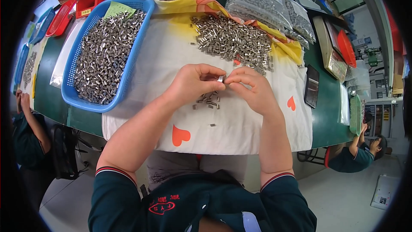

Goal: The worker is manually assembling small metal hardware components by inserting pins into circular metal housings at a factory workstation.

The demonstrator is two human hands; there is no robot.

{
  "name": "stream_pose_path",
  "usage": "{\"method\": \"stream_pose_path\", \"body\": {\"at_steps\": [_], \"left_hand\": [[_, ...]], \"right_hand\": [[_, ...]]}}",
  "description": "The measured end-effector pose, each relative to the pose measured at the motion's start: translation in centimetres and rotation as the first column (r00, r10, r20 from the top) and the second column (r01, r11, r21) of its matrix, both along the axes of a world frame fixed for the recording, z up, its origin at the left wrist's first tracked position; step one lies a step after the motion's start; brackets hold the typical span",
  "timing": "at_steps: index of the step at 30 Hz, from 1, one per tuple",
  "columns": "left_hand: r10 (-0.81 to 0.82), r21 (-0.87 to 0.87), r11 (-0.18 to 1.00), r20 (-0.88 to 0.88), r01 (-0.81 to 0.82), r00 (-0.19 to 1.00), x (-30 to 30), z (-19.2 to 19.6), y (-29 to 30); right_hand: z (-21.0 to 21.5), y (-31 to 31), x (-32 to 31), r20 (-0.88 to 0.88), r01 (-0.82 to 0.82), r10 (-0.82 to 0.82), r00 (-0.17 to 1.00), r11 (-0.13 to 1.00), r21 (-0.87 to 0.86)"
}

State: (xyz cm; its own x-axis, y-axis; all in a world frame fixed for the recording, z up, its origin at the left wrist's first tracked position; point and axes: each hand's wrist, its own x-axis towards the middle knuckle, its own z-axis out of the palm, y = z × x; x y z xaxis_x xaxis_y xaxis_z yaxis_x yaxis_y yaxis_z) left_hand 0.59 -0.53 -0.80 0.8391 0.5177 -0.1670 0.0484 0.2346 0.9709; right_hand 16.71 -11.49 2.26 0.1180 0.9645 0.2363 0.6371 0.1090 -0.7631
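Note:
Over the middle of the cloth, my left hand (195, 79) pinches a small shiny metal cylinder (221, 78) between thumb and fingers. My right hand (251, 87) meets it from the other side, thumb and fingertips pressed together at the cylinder's end; whether they grip that same piece or another is hidden. Below my hands lie several loose metal cylinders (209, 101), with a single one (212, 125) nearer to me. Just beyond my hands spreads a big pile of the same cylinders (231, 38). The white cloth (231, 139) with orange hearts lies under all of this.
A blue plastic basket (65, 87) full of metal cylinders stands at the left. Bulging clear bags (257, 0) of metal parts sit at the back. A dark phone (312, 86) rests on the green table (332, 124) at the right. Other people sit at both sides.

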Motion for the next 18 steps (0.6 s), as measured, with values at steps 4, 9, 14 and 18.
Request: {"method": "stream_pose_path", "body": {"at_steps": [4, 9, 14, 18], "left_hand": [[-0.073, 0.104, 0.991, -0.11, 0.084, 0.991, 0.2, 0.9, -0.8], [-0.239, 0.242, 0.935, -0.116, 0.26, 0.964, -0.2, 0.8, -1.0], [-0.218, 0.047, 0.974, -0.055, 0.22, 0.974, -0.2, 0.3, -0.7], [-0.058, -0.112, 0.992, 0.047, 0.063, 0.997, -0.1, 0.3, -0.3]], "right_hand": [[-0.7, 1.2, 1.3, 0.243, 0.336, -0.337, 0.91, 0.941, 0.046], [-2.1, 2.4, 0.7, 0.562, 0.31, -0.329, 0.758, 0.941, 0.132], [-2.0, 1.5, 0.6, 0.58, 0.271, -0.243, 0.778, 0.962, 0.039], [-0.7, 0.4, -0.3, 0.016, 0.271, -0.271, 0.962, 0.961, -0.051]]}}
